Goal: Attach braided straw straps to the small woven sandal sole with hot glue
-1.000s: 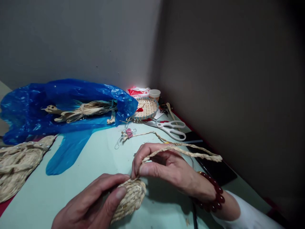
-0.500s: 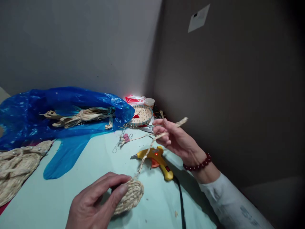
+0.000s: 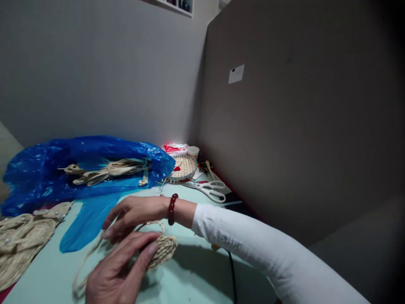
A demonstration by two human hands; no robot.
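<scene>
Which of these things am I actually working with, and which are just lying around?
In hand: woven straw piece, under left hand; straw braid, by right hand.
Lying about: scissors, blue bag, round tray, cup, straw pile.

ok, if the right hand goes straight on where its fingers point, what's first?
The right hand points left: most likely the blue plastic flap first, then the straw pile. Depth is unclear, so it may pass above both.
</scene>
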